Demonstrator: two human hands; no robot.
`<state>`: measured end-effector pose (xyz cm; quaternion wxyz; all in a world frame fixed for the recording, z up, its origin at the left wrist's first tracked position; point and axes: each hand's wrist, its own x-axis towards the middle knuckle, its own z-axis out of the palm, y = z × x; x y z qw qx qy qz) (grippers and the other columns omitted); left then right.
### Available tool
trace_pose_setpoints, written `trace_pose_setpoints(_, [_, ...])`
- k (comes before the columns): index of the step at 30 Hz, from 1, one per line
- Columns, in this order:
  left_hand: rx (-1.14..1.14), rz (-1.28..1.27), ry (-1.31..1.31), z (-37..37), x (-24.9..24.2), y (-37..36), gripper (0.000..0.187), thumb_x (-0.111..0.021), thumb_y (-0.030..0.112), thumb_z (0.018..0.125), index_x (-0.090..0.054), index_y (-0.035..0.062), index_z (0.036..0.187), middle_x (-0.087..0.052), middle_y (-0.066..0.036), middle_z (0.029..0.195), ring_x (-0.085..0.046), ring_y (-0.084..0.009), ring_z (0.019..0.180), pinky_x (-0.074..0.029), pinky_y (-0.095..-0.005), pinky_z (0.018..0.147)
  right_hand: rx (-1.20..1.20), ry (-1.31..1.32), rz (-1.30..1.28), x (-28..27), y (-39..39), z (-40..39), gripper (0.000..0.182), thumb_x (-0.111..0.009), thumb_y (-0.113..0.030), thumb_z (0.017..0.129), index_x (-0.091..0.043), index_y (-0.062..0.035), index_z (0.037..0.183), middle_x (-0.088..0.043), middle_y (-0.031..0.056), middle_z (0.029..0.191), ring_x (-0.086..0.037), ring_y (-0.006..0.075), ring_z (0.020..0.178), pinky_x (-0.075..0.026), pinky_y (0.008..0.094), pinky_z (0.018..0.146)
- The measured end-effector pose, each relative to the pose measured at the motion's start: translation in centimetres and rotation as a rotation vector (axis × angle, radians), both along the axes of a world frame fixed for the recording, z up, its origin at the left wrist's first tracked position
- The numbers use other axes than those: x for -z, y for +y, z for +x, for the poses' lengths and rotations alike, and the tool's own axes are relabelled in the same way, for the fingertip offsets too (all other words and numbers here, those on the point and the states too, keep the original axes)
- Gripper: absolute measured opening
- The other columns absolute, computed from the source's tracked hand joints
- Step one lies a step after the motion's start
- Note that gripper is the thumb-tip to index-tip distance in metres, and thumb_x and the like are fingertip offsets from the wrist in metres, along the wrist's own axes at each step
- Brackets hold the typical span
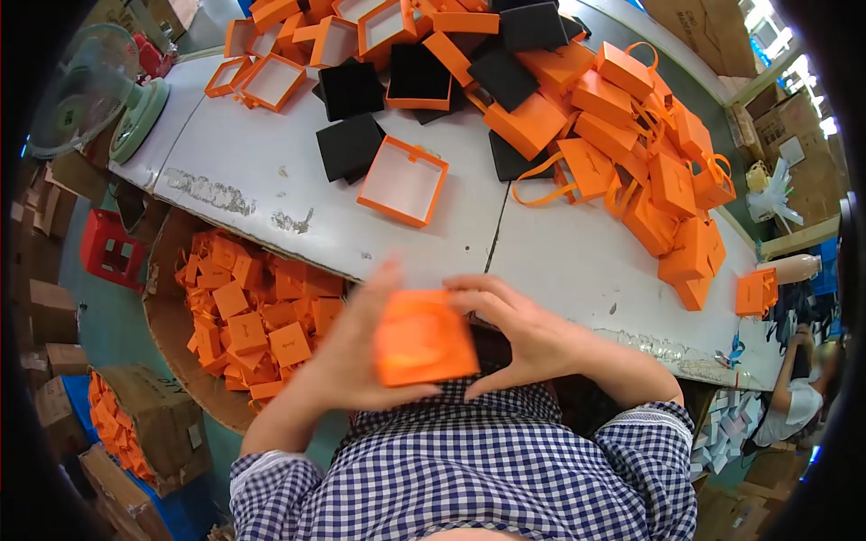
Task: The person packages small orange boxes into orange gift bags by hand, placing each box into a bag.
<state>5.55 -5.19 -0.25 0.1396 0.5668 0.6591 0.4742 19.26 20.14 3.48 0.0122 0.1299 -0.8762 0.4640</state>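
A small orange box (426, 337), blurred by motion, is held in front of my body near the table's front edge. My left hand (347, 347) wraps its left side, with the fingers up along the far corner and the thumb below the near edge. On the other side, my right hand (528, 329) is curved round the box, fingertips at the far right corner and thumb by the near right corner. Beyond my hands, an open orange box tray (403, 182) with a pale inside lies on the table, beside a black square pad (350, 147).
Orange boxes with ribbon handles (672, 185) are heaped at the table's right. More trays and black pads cover the back. A large carton (162, 338) full of orange boxes stands below left. A green fan (140, 117) stands at the left end; another person (796, 397) sits far right.
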Motion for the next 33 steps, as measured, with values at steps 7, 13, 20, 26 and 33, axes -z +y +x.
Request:
trace_pose_setpoints(7, [-0.392,-0.413,0.515,-3.9,-6.0,-1.1,0.142,-0.091,0.067,0.059,-0.017,0.0114,0.168,-0.008,-0.029,0.172,-0.01,-0.0498,0.158,-0.015,-0.0654,0.123,0.366,0.122,0.333,0.7,7.0,-9.1,0.051,-0.088,-0.029,0.08,-0.066,-0.0031,0.117,-0.068,0.015,0.114,-0.065,0.0334,0.114,-0.052,0.0453,0.095])
trace_pose_setpoints(13, [-0.701,-0.218,0.616,-6.5,1.0,10.4,0.118,-0.089,0.06,0.064,-0.038,0.0099,0.157,-0.039,-0.029,0.151,-0.042,-0.0426,0.132,-0.03,-0.0605,0.108,0.675,0.149,1.013,3.8,8.3,-11.5,0.05,-0.08,-0.044,0.086,-0.063,-0.0017,0.106,-0.066,0.0184,0.105,-0.066,0.0397,0.096,-0.054,0.0488,0.08])
trace_pose_setpoints(20, [-0.23,-0.009,0.235,-2.3,2.5,7.3,0.093,-0.086,0.031,0.073,-0.042,0.001,0.149,-0.051,-0.024,0.137,-0.049,-0.0413,0.127,-0.039,-0.052,0.106,0.621,0.143,0.904,4.0,11.6,-8.1,0.03,-0.074,-0.021,0.089,-0.063,0.0017,0.105,-0.066,0.0211,0.099,-0.065,0.0413,0.089,-0.053,0.0498,0.079])
trace_pose_setpoints(26, [-0.146,0.062,0.106,-2.8,3.7,5.1,0.103,-0.087,0.023,0.074,-0.031,-0.0013,0.157,-0.043,-0.026,0.149,-0.045,-0.0449,0.135,-0.038,-0.0497,0.115,0.586,0.285,0.522,-1.5,9.1,-5.9,0.011,-0.065,-0.006,0.097,-0.065,0.0023,0.104,-0.064,0.0121,0.086,-0.063,0.0252,0.075,-0.051,0.0375,0.069])
trace_pose_setpoints(33, [-0.056,0.17,0.019,-2.2,3.8,6.7,0.121,-0.091,0.018,0.072,-0.014,-0.0016,0.163,-0.019,-0.027,0.169,-0.029,-0.0462,0.153,-0.033,-0.0478,0.124,0.334,0.15,0.117,2.7,2.1,-5.7,0.013,-0.068,-0.006,0.096,-0.067,0.0002,0.107,-0.07,0.0151,0.092,-0.069,0.0326,0.086,-0.055,0.038,0.079])
